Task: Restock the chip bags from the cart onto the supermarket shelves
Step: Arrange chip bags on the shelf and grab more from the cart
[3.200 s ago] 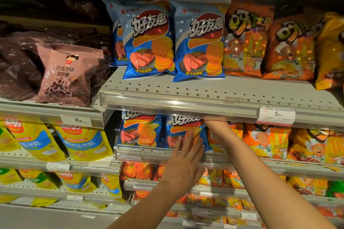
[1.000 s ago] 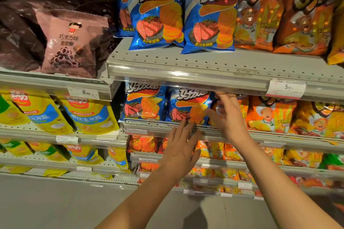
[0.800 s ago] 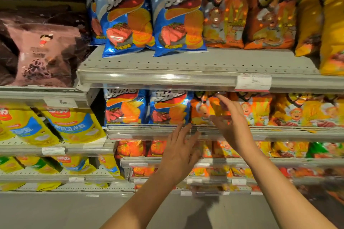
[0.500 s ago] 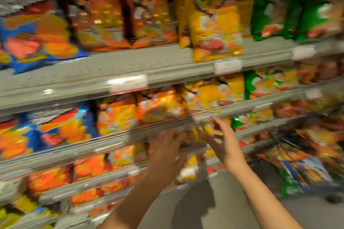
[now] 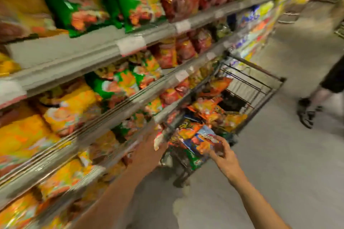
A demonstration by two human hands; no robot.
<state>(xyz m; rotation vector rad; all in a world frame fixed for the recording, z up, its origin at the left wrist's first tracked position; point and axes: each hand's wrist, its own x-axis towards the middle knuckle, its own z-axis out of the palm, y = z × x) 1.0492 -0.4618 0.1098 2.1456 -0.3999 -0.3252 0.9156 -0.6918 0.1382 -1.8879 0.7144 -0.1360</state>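
The view is motion-blurred. A black wire cart point(image 5: 260, 87) stands on the aisle floor against the shelves, holding several orange, yellow and blue chip bags. My right hand point(image 5: 224, 156) is at the cart's near end, its fingers on the edge of a blue chip bag point(image 5: 200, 140) that lies on top. The blur hides whether those fingers grip it. My left hand point(image 5: 149, 147) is stretched out beside the lower shelf rail point(image 5: 119, 109), just left of the cart, fingers extended and holding nothing.
Shelves point(image 5: 78, 55) of green, yellow, orange and red chip bags fill the left side and run away to the right. A person's leg and shoe point(image 5: 309, 111) are on the floor right of the cart. Grey floor point(image 5: 260, 182) lies under my arms.
My view has swung right from the blue-bag shelf to the cart. Both hands have left the shelf edge and dropped toward the cart, the right one reaching the blue bag.
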